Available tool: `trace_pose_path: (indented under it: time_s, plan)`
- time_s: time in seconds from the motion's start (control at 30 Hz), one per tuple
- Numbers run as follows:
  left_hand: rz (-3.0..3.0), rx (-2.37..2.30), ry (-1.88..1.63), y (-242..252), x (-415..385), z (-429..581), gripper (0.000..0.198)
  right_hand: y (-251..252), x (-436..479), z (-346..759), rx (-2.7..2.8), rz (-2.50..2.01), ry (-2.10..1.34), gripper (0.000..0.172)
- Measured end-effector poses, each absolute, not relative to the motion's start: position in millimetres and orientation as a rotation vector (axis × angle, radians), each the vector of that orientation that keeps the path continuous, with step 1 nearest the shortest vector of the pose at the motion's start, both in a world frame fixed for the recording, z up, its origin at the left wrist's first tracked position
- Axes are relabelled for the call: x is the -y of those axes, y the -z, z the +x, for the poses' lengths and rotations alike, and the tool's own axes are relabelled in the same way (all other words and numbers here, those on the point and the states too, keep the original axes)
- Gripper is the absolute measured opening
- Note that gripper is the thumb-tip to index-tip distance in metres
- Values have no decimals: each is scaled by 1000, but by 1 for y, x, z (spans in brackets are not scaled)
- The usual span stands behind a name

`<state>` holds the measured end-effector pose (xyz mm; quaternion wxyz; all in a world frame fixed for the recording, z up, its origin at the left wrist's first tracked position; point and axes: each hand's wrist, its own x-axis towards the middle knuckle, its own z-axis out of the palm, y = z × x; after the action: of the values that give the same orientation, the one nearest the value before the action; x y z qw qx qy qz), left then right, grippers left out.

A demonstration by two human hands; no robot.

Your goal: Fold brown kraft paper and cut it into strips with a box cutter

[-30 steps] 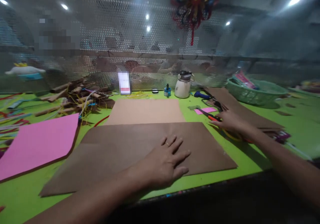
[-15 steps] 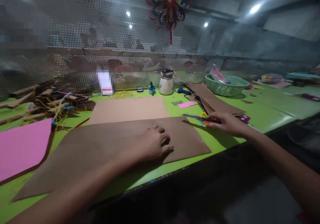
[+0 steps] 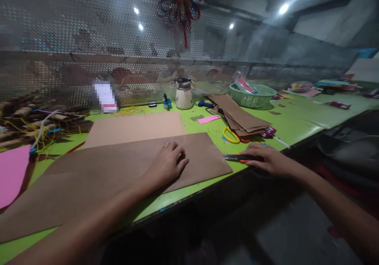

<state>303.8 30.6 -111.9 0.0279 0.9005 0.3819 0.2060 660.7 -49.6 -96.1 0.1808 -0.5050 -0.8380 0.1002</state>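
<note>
My left hand rests on a large brown paper sheet that lies along the near edge of the green table; its fingers are curled under with nothing in them. My right hand lies at the table's front edge, its fingers closed over an orange and black utility knife whose tip points left toward the brown sheet. A lighter tan sheet lies just behind the brown one.
Yellow-handled scissors and a stack of brown sheets lie right of centre. A white jar, a small blue bottle and a green basket stand by the mesh wall. Pink paper and rolled paper sticks are at left.
My right hand took the utility knife from beside the stack and drew it back to the table's front edge. My left hand's fingers curled from flat. The view swung right.
</note>
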Motion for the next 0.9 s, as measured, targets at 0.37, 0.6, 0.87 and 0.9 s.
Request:
trace_pose_path:
  time_s: [0.37, 0.6, 0.87, 0.9]
  plan:
    - [2936, -729, -612, 103, -17, 317, 32, 98, 103, 651, 2346, -1471, -470, 35]
    - [2832, -689, -598, 105, -11, 324, 32, 105, 106, 653, 2291, -1418, -469, 33]
    - [2835, -675, -587, 108, -12, 324, 30, 107, 123, 654, 2238, -1410, -475, 34]
    - [2830, -662, -604, 109, -13, 324, 29, 108, 125, 654, 2234, -1408, -471, 34]
